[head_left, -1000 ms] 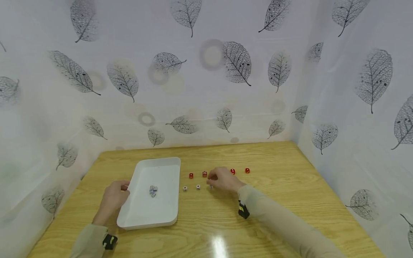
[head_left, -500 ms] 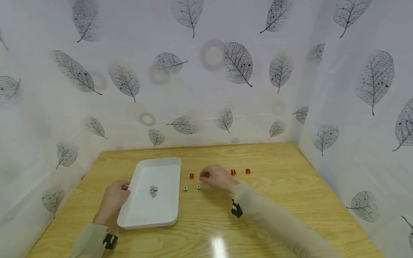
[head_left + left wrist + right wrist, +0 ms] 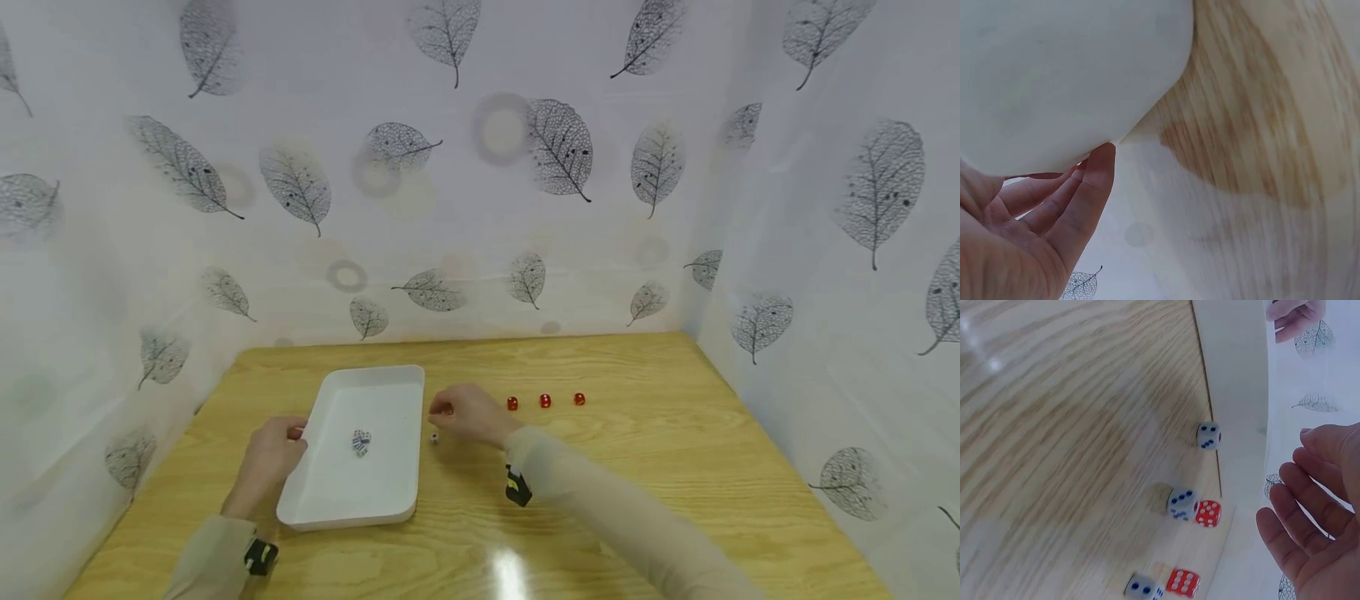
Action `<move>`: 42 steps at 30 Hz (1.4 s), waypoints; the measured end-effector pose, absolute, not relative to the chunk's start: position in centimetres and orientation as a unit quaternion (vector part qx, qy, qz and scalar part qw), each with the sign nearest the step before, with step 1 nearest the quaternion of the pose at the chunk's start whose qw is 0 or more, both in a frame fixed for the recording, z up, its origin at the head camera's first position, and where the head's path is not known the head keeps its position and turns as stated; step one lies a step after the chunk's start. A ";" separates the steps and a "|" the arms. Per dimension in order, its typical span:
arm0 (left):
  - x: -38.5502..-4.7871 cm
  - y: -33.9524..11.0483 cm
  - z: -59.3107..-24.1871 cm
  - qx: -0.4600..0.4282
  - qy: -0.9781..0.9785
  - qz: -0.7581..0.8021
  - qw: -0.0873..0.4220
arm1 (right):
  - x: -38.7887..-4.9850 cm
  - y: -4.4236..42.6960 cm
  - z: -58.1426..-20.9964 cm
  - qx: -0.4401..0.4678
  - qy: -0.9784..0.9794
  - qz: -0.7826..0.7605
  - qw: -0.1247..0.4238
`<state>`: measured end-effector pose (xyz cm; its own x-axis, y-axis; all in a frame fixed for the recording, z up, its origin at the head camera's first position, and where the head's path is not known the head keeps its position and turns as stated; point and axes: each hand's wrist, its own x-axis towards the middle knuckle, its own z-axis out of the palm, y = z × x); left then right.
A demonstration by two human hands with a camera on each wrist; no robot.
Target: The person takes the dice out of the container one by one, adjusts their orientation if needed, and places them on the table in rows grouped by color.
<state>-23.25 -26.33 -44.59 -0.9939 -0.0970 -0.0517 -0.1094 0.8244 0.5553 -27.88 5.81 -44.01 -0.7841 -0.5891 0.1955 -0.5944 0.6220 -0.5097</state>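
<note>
My left hand grips the left rim of a shallow white tray; in the left wrist view its fingers press against the tray's edge, and the thumb is hidden. A small cluster of white dice lies in the tray. My right hand hovers over the left end of two rows of dice, fingers loosely bent and holding nothing visible. Beneath it, the right wrist view has white dice and red dice on the table. One white die sits beside the tray's right wall.
Further right along the back row stand red dice, spaced apart. The wood-grain table is enclosed by pale walls with a leaf print. A bright light reflection shows at the table's front.
My right hand has moved left along the rows, uncovering a red die to its right and covering dice at the left end. My left hand stays on the tray rim.
</note>
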 end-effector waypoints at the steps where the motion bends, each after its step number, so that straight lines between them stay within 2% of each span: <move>1: -23.3 -26.3 -44.6 -0.053 0.955 0.290 0.009 | -27.9 5.6 -44.0 0.332 -0.899 0.284 0.008; 5: -23.3 -26.3 -44.8 -0.053 0.956 0.290 0.009 | -27.8 4.6 -43.9 0.346 -0.897 0.274 0.016; 17: -23.6 -26.3 -44.7 -0.066 0.954 0.293 0.015 | -28.2 0.6 -43.6 0.342 -0.910 0.232 -0.032; 25: -23.5 -26.6 -44.9 -0.047 0.958 0.283 0.002 | -28.7 -1.6 -44.5 0.330 -0.911 0.242 -0.054; 42: -23.3 -26.6 -44.9 -0.039 0.956 0.291 -0.008 | -29.7 -4.4 -45.4 0.279 -0.933 0.200 -0.109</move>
<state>-23.31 -26.57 -44.90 -0.9968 -0.0801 -0.0076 -0.0707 0.8274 0.5571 -29.71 -4.43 -45.40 -0.8203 -0.5644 -0.0926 -0.4771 0.7645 -0.4335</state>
